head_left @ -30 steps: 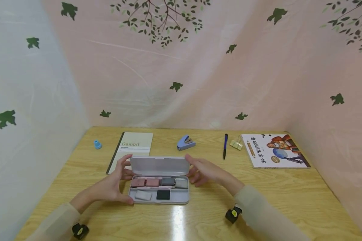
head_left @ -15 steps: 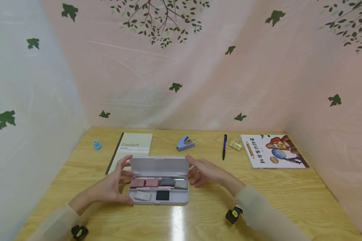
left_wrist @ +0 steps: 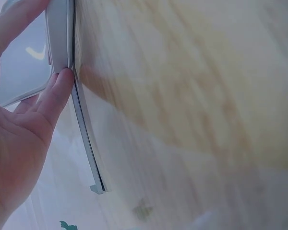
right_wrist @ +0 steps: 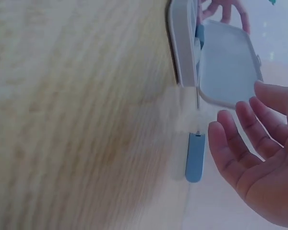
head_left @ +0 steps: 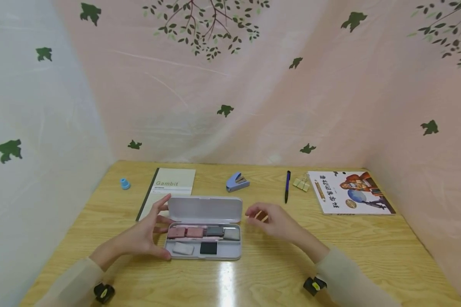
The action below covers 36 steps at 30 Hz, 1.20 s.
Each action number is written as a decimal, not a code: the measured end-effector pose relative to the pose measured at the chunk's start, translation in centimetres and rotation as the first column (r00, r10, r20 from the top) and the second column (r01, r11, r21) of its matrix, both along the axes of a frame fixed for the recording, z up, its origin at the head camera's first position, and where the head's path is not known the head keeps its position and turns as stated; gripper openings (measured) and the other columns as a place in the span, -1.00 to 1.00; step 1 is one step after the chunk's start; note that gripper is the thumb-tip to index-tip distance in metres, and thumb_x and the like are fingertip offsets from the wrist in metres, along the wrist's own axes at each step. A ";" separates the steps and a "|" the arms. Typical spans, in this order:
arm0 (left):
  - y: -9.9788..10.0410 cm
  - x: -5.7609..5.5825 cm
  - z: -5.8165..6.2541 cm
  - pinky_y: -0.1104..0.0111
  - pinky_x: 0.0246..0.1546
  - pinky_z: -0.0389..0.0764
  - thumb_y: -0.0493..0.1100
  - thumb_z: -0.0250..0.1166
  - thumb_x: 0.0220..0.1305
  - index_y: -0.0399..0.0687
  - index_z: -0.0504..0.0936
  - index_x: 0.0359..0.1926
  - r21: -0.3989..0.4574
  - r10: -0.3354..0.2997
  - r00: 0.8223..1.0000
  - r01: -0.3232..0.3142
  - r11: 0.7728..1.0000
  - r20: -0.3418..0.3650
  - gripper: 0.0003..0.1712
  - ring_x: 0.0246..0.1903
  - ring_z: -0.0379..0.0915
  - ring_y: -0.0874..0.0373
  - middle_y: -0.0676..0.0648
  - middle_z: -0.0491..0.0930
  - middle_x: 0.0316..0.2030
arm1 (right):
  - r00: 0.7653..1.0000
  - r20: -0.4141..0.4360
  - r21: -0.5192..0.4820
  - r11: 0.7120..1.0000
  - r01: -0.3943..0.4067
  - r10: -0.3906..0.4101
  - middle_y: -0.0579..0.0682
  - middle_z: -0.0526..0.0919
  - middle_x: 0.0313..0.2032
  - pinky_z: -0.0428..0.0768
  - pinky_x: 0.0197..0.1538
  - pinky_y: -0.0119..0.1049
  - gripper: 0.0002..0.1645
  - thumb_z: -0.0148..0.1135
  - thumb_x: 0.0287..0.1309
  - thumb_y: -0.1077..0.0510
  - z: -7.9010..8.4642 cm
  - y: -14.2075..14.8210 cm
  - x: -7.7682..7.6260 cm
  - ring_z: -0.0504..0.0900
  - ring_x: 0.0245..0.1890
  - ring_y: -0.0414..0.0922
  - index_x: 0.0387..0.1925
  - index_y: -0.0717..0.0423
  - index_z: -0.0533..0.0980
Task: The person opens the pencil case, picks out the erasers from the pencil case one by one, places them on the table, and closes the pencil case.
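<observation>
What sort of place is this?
Probably a screened-off study desk: a wooden tabletop with a notebook and an open case, and leaf-printed cloth hanging behind it.

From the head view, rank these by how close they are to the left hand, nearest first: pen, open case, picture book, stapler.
1. Open case: touching the left hand, on its right.
2. Stapler: behind the case, farther right.
3. Pen: right of the stapler.
4. Picture book: far right of the table.
</observation>
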<state>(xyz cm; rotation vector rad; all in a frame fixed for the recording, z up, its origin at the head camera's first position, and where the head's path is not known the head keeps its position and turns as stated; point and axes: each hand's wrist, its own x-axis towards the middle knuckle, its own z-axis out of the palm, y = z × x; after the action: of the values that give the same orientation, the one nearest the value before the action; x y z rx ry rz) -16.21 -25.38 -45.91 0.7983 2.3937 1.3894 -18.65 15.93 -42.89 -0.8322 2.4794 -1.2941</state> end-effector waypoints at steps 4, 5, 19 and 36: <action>0.1 -0.1 0.0 0.16 0.17 0.60 -0.09 0.75 -0.21 0.41 -0.41 0.59 -0.001 0.002 1.000 -0.002 1.000 0.007 0.68 0.23 0.40 -0.20 -0.29 0.00 0.43 | 0.990 -0.092 0.022 0.994 -0.106 0.107 -0.01 0.70 -0.13 0.74 -0.21 -0.32 -0.66 0.32 0.35 0.14 -0.2 -0.1 0.8 0.65 -0.18 -0.14 0.07 0.23 0.62; 0.1 -0.1 0.0 0.16 0.17 0.60 -0.10 0.75 -0.21 0.42 -0.41 0.59 -0.002 0.003 1.000 -0.003 1.000 0.008 0.68 0.23 0.39 -0.20 -0.29 0.00 0.43 | 0.987 -0.100 0.029 0.992 -0.120 0.122 0.00 0.70 -0.13 0.74 -0.22 -0.33 -0.65 0.34 0.34 0.13 -0.3 -0.2 0.9 0.65 -0.18 -0.15 0.08 0.22 0.62; -0.1 0.0 0.0 0.15 0.18 0.59 -0.10 0.74 -0.18 0.47 -0.43 0.58 -0.015 0.010 0.999 -0.010 1.000 0.038 0.67 0.24 0.37 -0.24 -0.33 -0.04 0.43 | 0.975 -0.138 0.143 0.978 -0.152 0.172 0.03 0.72 -0.04 0.71 -0.15 -0.36 -0.62 0.43 0.25 0.14 -0.9 -2.0 1.3 0.68 -0.14 -0.14 0.06 0.20 0.65; 0.4 0.1 0.4 0.17 0.20 0.58 -0.07 0.74 -0.20 0.54 -0.42 0.57 -0.053 0.036 0.998 -0.033 0.998 0.048 0.68 0.26 0.38 -0.15 -0.22 -0.02 0.45 | 0.985 -0.069 0.200 0.969 -0.144 0.161 0.00 0.72 0.00 0.70 -0.12 -0.35 -0.61 0.42 0.26 0.10 -0.5 -2.1 0.6 0.69 -0.11 -0.10 0.09 0.14 0.66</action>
<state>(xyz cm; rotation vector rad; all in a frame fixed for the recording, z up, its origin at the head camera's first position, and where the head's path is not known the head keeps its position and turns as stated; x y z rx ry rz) -16.11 -25.01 -45.54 0.7051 2.4072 1.3378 -18.07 13.88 -43.36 -1.0242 2.4983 -0.9674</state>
